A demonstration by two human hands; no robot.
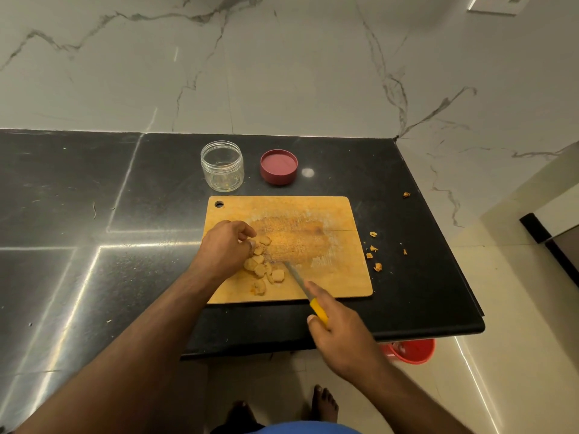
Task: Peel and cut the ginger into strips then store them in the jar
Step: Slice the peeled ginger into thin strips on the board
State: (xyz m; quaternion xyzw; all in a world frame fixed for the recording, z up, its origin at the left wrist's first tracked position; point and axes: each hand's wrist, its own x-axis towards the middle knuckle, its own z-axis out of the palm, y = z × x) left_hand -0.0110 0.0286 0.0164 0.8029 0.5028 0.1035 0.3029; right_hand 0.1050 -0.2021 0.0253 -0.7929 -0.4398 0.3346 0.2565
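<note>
Several pale peeled ginger slices (262, 268) lie on the left part of a wooden cutting board (338, 277). My left hand (226, 245) is over the slices with its fingers curled down onto the far ones; what it pinches is hidden. My right hand (340, 332) grips the yellow handle of a knife (300, 281), whose blade points up-left, its tip next to the slices. Behind the board stand an empty clear jar (222, 166) without a lid and its dark red lid (278, 166), lying upside down to the jar's right.
The board lies on a black stone counter (94, 233) against a marble wall. Ginger peel scraps (374, 250) are scattered on the counter right of the board. The counter's right edge drops to a tiled floor, where a red bucket (413, 350) sits below.
</note>
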